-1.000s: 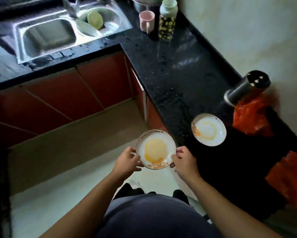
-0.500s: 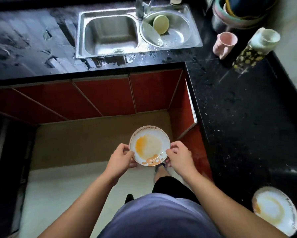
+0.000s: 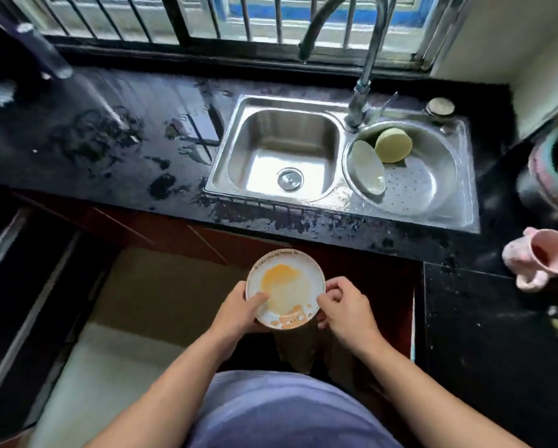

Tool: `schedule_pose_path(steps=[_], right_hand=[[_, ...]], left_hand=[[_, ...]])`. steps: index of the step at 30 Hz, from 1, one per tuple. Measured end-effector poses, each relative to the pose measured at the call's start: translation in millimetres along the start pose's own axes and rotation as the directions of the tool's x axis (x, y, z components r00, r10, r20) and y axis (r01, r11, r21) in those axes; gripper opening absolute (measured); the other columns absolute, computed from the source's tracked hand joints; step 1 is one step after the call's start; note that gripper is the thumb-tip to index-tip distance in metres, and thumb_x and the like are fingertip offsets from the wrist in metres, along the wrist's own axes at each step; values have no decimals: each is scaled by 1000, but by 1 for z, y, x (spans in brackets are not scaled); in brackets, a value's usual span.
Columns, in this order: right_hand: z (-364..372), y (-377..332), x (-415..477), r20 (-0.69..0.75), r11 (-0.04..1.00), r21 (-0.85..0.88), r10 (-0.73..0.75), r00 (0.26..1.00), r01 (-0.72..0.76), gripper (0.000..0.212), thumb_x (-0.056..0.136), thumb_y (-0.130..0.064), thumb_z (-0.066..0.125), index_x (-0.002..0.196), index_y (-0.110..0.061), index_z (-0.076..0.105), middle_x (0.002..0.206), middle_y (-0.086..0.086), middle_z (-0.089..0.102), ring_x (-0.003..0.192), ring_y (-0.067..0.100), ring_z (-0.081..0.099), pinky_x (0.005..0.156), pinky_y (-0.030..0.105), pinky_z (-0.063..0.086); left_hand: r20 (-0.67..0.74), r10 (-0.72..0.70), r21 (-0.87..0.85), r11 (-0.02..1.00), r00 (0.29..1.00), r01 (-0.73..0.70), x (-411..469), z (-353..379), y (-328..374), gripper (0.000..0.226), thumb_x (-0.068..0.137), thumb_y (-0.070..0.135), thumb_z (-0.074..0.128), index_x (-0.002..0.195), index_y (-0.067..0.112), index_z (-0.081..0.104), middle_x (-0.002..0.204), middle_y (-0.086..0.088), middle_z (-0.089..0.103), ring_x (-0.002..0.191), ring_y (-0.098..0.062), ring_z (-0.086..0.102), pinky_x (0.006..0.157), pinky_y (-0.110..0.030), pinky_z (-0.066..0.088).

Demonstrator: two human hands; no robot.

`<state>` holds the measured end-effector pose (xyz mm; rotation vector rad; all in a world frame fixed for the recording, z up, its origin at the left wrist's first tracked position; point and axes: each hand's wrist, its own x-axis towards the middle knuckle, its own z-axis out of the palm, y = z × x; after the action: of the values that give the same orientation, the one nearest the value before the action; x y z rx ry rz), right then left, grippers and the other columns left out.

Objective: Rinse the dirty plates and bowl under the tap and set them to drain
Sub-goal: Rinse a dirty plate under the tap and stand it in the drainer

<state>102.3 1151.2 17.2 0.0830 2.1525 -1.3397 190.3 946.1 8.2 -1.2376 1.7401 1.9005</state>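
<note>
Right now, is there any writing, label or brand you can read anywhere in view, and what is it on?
plate, held in left hand and right hand: small lettering runs round the top rim, too small and blurred to read.
pink cup, tap, sink: no text visible.

We see a white plate [image 3: 285, 287] smeared orange, a silver sink [image 3: 284, 156], a black counter [image 3: 109, 150] and a pink mug [image 3: 544, 258].

Both hands, left hand [image 3: 239, 313] and right hand [image 3: 345, 307], grip a stained plate [image 3: 285, 287] at 6 o'clock. The sink [image 3: 284, 130] lies at 12 o'clock, tap [image 3: 361, 88] behind it.
</note>
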Motion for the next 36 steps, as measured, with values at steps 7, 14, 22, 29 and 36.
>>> schedule_pose_path(steps=[7, 14, 22, 29, 36], right_hand=[[-5, -64, 118, -15, 998, 49, -36, 999, 37, 14, 86, -8, 62, 92, -21, 61, 61, -5, 66, 48, 15, 66, 47, 30, 58], [-12, -123, 223, 53, 995, 94, 20, 998, -25, 15, 94, -20, 62, 107, -28, 60, 78, -3, 74, 66, 23, 73, 55, 36, 60], [-116, -183, 383, -308, 942, 299, 248, 918, -154, 22, 98, -27, 49, 109, -11, 60, 109, 14, 71, 74, 22, 68, 47, 28, 54], [-166, -227, 483, -387, 937, 197, 343, 856, -287, 44, 90, -52, 57, 103, -10, 55, 87, -4, 61, 47, 10, 72, 33, 20, 48], [-171, -202, 512, -495, 940, -34, 280, 822, -340, 32, 89, -23, 43, 81, -4, 68, 91, 19, 70, 55, 30, 71, 38, 15, 51]], left_hand=[[95, -10, -197, 980, 995, 28, 94, 1, 96, 26, 86, 26, 76, 109, 13, 77, 103, -17, 81, 93, -34, 79, 70, -40, 64], [77, 75, -24, 997, 994, -74, 198, -10, 185, 48, 72, 45, 80, 109, 15, 78, 100, -1, 84, 96, -19, 79, 94, -41, 59], [34, 59, -47, 997, 998, -57, 276, 3, 245, 13, 87, 25, 81, 93, 18, 72, 83, 16, 82, 79, -2, 78, 61, -10, 55], [-7, -22, -132, 991, 1000, 21, 300, 22, 260, 38, 86, 32, 82, 115, 8, 74, 105, -4, 82, 105, -24, 77, 97, -41, 59], [-40, -41, -168, 985, 998, 34, 316, 32, 267, 43, 73, 43, 82, 106, 15, 77, 103, 1, 83, 103, -21, 77, 101, -48, 57]])
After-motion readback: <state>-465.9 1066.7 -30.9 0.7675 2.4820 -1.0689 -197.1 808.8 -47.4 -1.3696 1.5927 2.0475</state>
